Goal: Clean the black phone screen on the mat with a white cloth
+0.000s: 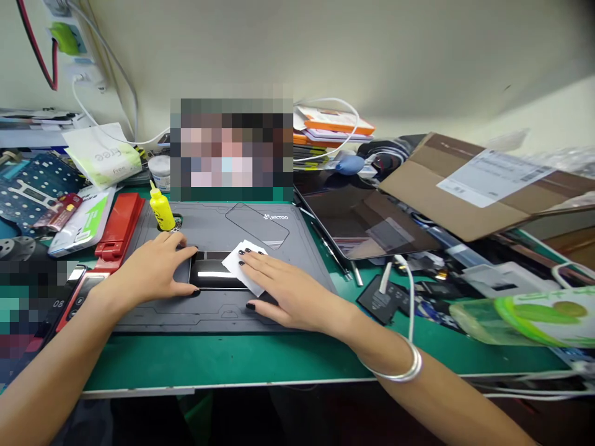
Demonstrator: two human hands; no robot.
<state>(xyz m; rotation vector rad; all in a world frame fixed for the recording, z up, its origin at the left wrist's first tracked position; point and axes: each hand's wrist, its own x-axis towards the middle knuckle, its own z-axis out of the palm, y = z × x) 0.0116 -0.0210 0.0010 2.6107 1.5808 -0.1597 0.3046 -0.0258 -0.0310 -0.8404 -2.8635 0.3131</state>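
Clock positions are taken from the smartphone, with 12 o'clock away from the person. The smartphone lies flat, glossy black face up, near the middle of the gray work mat on the green table. Its long axis runs from 9 to 3 o'clock, so each end is within reach of one hand.

The left hand grasps the 9 o'clock end, thumb at the near long edge and a finger at the far one. This bracing grip likely prevents sliding and leaves most of the face uncovered.

The right hand is unclenched, its fingers laid flat on a white wipe over the 3 o'clock end. The flat fingers appear to spread pressure evenly; the thumb sits apart at the near side. The smartphone's covered end is hidden.

The yellow squeeze bottle stands nozzle up at 11 o'clock, near the left hand, presumably for easy access. A black-outlined clear pane lies flat at 1 o'clock, apart from the smartphone. A large dark screen panel rests at 2 o'clock, overlapping the mat's margin.
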